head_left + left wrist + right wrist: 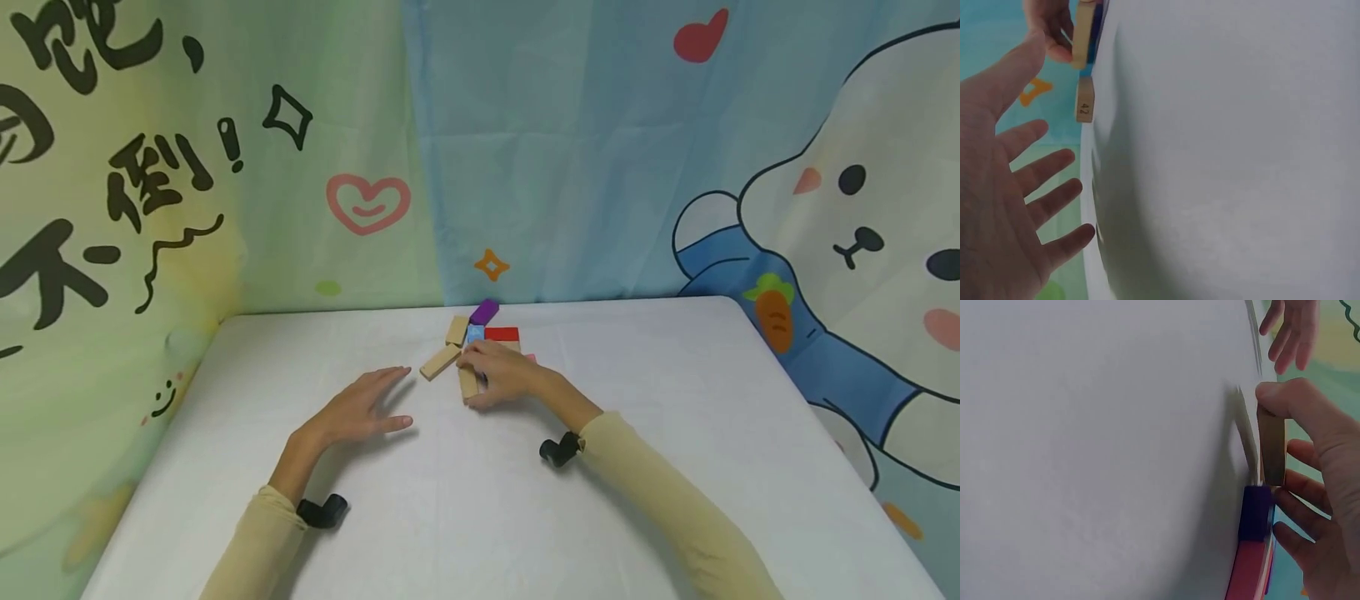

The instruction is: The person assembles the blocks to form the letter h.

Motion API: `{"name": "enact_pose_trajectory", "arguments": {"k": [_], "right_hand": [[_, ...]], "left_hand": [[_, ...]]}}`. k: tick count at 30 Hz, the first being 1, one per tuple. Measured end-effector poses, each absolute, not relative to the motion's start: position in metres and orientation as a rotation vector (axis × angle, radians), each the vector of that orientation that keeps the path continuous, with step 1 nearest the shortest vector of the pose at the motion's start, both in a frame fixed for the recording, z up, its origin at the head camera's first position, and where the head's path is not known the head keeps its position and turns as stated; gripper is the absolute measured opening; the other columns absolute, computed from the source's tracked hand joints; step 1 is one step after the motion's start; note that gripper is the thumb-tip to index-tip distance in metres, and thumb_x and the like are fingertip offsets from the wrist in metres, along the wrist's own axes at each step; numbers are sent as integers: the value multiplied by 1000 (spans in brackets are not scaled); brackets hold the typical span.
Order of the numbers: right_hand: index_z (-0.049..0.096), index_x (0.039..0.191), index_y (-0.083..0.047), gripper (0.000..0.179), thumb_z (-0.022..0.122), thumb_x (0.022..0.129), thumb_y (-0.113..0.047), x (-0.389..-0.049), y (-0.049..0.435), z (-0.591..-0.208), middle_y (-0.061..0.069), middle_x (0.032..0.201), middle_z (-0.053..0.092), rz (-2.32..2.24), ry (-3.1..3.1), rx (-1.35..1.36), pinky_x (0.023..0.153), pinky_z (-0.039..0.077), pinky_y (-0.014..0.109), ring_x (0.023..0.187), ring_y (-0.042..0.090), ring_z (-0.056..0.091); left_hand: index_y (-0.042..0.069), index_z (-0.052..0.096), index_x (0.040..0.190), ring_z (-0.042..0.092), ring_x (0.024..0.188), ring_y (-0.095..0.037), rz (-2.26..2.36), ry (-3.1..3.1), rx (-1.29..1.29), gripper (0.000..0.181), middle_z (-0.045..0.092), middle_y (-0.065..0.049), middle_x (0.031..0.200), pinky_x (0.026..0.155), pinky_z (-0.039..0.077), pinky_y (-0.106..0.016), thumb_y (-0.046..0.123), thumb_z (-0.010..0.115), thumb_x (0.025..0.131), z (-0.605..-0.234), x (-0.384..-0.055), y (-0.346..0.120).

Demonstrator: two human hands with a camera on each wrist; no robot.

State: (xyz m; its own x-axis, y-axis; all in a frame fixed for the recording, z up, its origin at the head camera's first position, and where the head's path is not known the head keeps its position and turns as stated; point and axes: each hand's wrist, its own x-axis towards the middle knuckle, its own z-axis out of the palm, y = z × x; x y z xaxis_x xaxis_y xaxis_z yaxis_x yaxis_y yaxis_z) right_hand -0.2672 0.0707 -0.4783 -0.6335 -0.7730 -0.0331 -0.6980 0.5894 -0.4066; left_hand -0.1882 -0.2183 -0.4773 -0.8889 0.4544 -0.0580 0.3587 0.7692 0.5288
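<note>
On a white table [465, 508], the right hand [506, 375] pinches a wooden block [468, 385] in its grip. Blue [476, 332] and red blocks [502, 334] lie towards 12 and 1 o'clock; the left hand [348, 414], spread and empty, towards 9. Seemingly mid-placement; the next move calls for aligning, then gentle release.

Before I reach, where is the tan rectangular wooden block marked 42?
The block marked 42 sits upper-left in the left wrist view, just below the tan wooden block in the right hand.
</note>
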Motion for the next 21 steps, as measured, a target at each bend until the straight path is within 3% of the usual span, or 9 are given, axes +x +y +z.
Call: {"name": "enact_pose_trajectory", "arguments": {"k": [12,21], "right_hand": [[53,131,-6,66,76,80,-40,-244,54,-482,4,129,47,-664,2530,-1185,97,46,32,111,13,48],[47,141,-7,79,75,79,-47,-223,37,-486,2,134,47,-616,2529,-1211,97,46,26,110,9,48]], "left_hand": [[21,36,151,35,142,-35,685,2810,650,83,37,-10,155,110,31,-57,61,64,83,-478,-176,-225],[20,37,150,36,141,-36,664,2812,650,82,38,-11,154,110,32,-57,60,64,84,-472,-166,-228]]}}
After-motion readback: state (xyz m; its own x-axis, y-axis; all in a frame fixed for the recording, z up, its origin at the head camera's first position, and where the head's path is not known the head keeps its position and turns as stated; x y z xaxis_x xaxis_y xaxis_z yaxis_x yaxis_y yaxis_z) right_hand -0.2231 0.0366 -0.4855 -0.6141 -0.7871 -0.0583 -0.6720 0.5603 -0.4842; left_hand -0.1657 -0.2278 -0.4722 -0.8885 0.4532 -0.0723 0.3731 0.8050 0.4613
